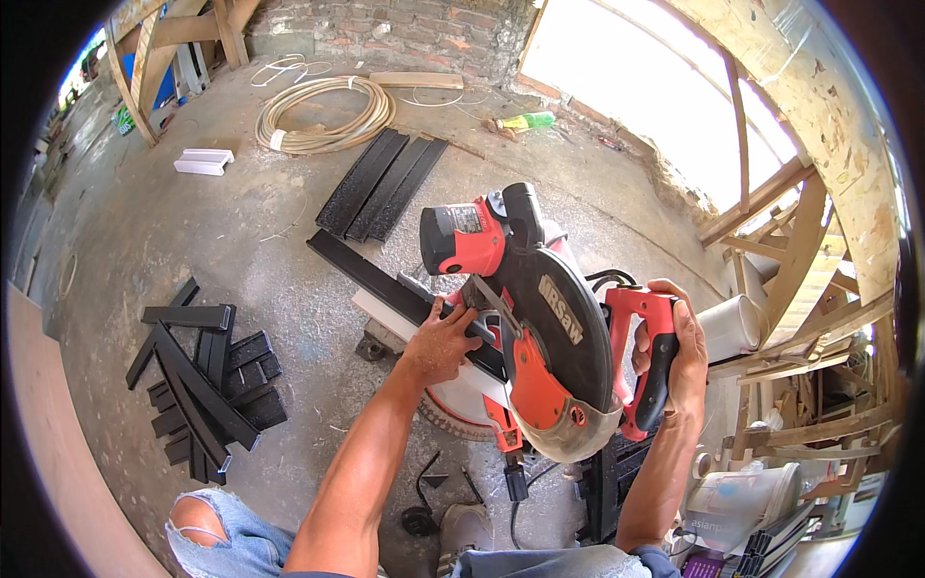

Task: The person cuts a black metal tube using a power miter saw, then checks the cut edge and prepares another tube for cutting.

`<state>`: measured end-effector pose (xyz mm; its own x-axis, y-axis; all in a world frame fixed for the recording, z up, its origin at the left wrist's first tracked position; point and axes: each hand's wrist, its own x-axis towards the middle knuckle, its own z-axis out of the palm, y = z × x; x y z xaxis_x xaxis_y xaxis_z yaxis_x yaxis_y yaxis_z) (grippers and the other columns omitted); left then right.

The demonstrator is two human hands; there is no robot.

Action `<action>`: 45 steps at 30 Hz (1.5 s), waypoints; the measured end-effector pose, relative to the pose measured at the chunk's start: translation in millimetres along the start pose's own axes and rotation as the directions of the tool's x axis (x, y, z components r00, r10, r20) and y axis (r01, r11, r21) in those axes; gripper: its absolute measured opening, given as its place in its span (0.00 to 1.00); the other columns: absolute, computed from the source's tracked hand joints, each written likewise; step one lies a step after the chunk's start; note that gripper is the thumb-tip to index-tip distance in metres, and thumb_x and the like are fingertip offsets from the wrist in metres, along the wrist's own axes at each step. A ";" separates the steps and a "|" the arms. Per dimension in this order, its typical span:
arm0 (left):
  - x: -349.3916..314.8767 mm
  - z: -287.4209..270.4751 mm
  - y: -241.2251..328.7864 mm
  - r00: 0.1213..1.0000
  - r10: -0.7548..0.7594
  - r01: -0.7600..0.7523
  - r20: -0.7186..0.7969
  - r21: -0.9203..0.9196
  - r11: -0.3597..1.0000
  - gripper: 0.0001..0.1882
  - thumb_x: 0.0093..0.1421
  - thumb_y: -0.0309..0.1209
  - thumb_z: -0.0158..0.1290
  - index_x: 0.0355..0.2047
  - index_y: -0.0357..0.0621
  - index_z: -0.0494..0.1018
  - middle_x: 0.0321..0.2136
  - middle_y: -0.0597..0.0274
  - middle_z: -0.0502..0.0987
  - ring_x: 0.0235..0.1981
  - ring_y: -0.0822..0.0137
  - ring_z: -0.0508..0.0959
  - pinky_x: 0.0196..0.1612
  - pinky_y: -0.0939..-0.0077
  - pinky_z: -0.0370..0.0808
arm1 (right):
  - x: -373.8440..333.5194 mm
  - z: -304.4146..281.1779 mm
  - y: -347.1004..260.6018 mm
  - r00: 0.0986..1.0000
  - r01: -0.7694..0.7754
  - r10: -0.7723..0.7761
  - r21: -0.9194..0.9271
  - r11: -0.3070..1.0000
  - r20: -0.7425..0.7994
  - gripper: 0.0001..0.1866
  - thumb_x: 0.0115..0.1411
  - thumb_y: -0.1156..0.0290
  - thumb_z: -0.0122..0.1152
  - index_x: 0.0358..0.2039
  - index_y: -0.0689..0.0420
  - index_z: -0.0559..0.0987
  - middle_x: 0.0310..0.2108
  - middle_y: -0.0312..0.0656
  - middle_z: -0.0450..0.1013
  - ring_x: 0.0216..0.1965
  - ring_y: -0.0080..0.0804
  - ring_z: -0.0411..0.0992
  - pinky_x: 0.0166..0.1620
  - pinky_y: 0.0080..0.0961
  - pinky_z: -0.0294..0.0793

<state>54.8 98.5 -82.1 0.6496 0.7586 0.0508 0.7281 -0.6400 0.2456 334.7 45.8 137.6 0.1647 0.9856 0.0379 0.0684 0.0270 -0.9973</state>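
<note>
A red and black miter saw (568,318) stands on the floor in front of me, its round blade guard facing me. My right hand (682,352) is wrapped round the saw's red and black handle (644,356). Left of the blade, my left hand (441,342) grips a long black profile (371,275) lying on the saw's table and against its fence. The fingers reach over the profile next to the guard. Part of the blade is covered by the orange and clear guard (544,395), and the point where it meets the profile is hidden.
Cut black pieces (207,385) lie piled at the left. Wider black profiles (381,183) rest beyond the saw, near a coiled hose (323,114) and a green bottle (527,121). Timber (771,250) and a white bucket (742,496) stand at the right. A tape measure (419,521) lies by my foot.
</note>
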 end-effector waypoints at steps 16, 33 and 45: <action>-1.4 -0.3 0.0 1.000 0.004 -0.004 -0.020 -0.006 1.000 0.22 0.49 0.36 0.70 0.46 0.59 0.83 0.61 0.53 0.64 0.71 0.52 0.59 0.73 0.30 0.49 | -2.5 -1.2 4.7 1.000 0.011 -0.011 -0.007 1.000 -0.004 0.29 0.73 0.45 0.50 0.58 0.58 0.73 0.19 0.36 0.69 0.14 0.21 0.66 0.18 0.19 0.67; 0.6 -1.9 0.3 1.000 0.008 -0.008 -0.005 -0.008 1.000 0.22 0.48 0.36 0.70 0.46 0.59 0.83 0.62 0.51 0.65 0.71 0.51 0.59 0.72 0.29 0.47 | -7.9 -3.9 10.2 0.999 0.033 -0.033 0.012 0.999 -0.002 0.29 0.73 0.46 0.49 0.58 0.59 0.72 0.19 0.37 0.70 0.14 0.21 0.66 0.18 0.19 0.67; 0.6 -2.3 0.2 1.000 0.011 -0.011 -0.009 -0.009 1.000 0.22 0.48 0.38 0.70 0.47 0.60 0.84 0.62 0.52 0.65 0.70 0.51 0.59 0.72 0.29 0.47 | -11.7 -5.7 15.3 0.999 0.054 -0.054 0.010 0.999 -0.002 0.29 0.73 0.45 0.49 0.59 0.59 0.72 0.19 0.37 0.69 0.14 0.22 0.66 0.18 0.19 0.67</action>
<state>54.8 99.1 -79.8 0.6557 0.7524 0.0623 0.7188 -0.6474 0.2534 339.4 33.7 122.2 0.1623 0.9825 0.0915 0.0674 0.0815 -0.9944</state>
